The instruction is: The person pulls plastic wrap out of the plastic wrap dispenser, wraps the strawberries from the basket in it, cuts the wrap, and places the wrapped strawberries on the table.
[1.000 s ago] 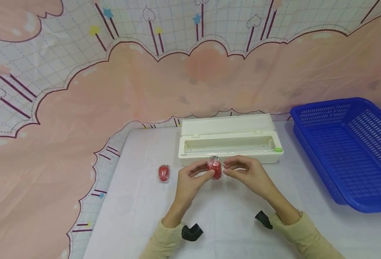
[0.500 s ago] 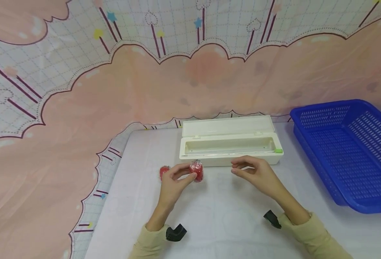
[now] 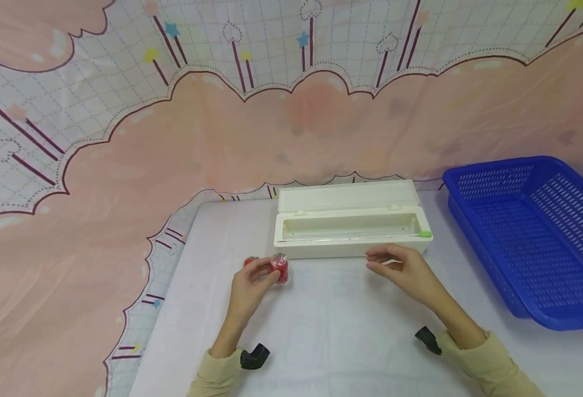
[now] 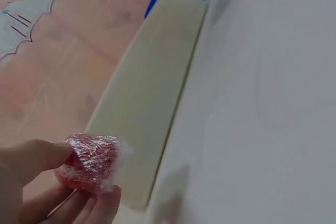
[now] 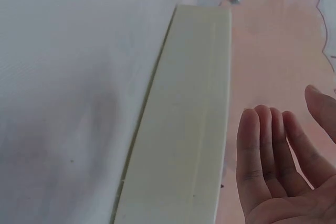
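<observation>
I count two red lumps in crinkly clear film: my left hand (image 3: 252,282) pinches one wrapped lump (image 3: 280,268) just left of the long cream plastic box (image 3: 351,249); the second lump (image 3: 248,261) lies behind it. My right hand (image 3: 404,272) hovers empty, fingers relaxed, before the box.
</observation>
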